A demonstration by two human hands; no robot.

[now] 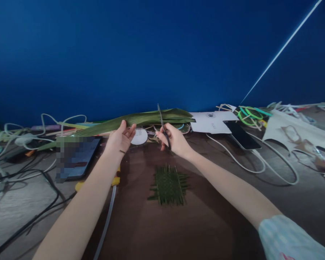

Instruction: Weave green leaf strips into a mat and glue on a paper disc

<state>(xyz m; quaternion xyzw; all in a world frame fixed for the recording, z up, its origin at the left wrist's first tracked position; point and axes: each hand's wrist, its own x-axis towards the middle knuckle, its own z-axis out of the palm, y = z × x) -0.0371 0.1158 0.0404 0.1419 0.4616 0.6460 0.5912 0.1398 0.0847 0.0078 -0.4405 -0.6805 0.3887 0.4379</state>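
Scissors (163,124) being held up in front of a long green leaf (148,118), beyond a small woven square (169,186).

The scissors are being gripped in the right hand (173,139), with the fingers closed around the handles. The left hand (121,137) is being held near the leaf's lower edge, its fingers loosely curled and apart, nothing plainly being grasped; whether the leaf is being touched cannot be told. The woven square is being supported flat on the brown surface (206,224), between the forearms. Its middle is being shown closely interlaced, so weaving there seems done, while uneven strip ends are being left jutting from its edges. Where the blades are crossing the leaf in view, no cut is being made out.
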